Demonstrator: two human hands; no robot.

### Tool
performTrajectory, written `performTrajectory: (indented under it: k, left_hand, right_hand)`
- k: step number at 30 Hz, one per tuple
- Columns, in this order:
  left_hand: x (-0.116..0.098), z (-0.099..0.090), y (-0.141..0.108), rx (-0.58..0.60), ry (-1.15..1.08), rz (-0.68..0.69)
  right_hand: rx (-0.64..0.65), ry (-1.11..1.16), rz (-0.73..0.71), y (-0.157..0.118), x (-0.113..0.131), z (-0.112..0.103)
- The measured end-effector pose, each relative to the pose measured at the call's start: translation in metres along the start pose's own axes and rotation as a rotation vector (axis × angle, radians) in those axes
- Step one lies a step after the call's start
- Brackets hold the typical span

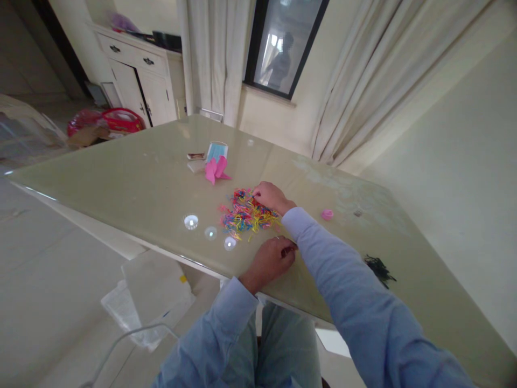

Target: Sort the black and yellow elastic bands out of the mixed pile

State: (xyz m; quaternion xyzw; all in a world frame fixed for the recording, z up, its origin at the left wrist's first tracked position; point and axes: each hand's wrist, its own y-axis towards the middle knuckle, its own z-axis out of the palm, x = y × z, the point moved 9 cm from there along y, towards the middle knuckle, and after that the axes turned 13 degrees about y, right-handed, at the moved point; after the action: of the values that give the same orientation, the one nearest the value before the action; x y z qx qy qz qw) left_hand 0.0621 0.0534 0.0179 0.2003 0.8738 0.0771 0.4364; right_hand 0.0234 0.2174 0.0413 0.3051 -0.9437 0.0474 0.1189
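A loose heap of short coloured strings (246,215), in pink, yellow, blue and red, lies on the glossy table (121,183). My right hand (270,195) reaches across to the heap's far right side, its fingers curled down and pinched at the strings. Whatever lies between those fingertips is too small to make out. Closer to the table's front edge, my left hand (273,257) is closed, thumb and fingers together by my right sleeve. What it pinches is mostly hidden. A ring shows on one of its fingers.
Left of the heap are bright round light reflections (191,221). Behind it are a pink folded piece (216,170), a blue face mask (217,151) and a small brown-and-white item (196,156). To the right lie a pink roll (327,214) and a bundle of black strings (378,269).
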Motion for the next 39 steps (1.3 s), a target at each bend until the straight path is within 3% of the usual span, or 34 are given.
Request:
performTrajectory:
  k: [11, 19, 26, 35, 39]
  left_hand:
    - [0.003, -0.001, 0.000, -0.009, -0.004, -0.027]
    - [0.006, -0.003, 0.000, -0.026, -0.013, -0.052]
    - [0.006, -0.004, 0.001, -0.012, 0.007, -0.072]
    - [0.009, -0.005, 0.000, -0.034, -0.002, -0.082]
    - [0.010, -0.006, 0.000, -0.044, 0.003, -0.088]
  right_hand:
    - [-0.042, 0.116, -0.069, -0.006, -0.009, 0.000]
    - [-0.122, 0.267, -0.152, -0.029, -0.010, -0.014]
    - [-0.147, 0.416, -0.159, -0.048, -0.017, -0.015]
    - [-0.245, 0.621, -0.119, -0.072, -0.033, -0.021]
    - [-0.306, 0.899, -0.013, -0.086, -0.048, -0.023]
